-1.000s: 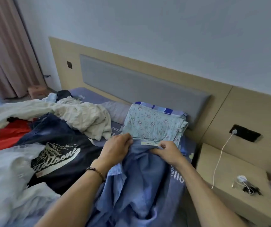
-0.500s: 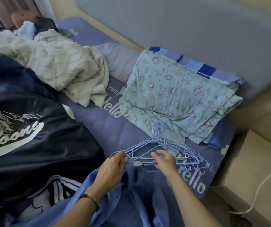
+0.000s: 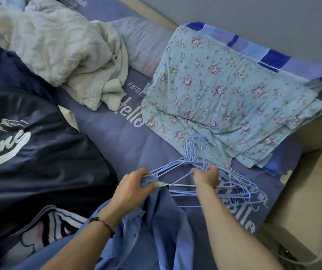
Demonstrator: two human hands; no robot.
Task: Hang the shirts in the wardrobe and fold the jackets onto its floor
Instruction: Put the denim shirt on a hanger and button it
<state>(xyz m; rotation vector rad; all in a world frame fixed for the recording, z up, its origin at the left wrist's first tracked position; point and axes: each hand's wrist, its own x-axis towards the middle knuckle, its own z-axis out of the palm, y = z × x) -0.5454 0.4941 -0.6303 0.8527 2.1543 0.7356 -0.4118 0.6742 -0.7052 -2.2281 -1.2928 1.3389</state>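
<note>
My left hand (image 3: pixel 134 187) bunches the blue shirt (image 3: pixel 162 227) collar, right hand (image 3: pixel 205 175) pinches one hanger; the hanger stack (image 3: pixel 232 184) at three o'clock could tangle and lift together.

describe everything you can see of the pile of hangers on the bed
The hangers are thin, pale blue, wire-like ones, several stacked loosely and lying flat on the blue bedsheet. Their hooks bunch together and point toward the folded floral blanket, overlapping its near edge. The right hand grips one near its shoulder. The left hand holds the blue shirt collar against the pile's left end.
</note>
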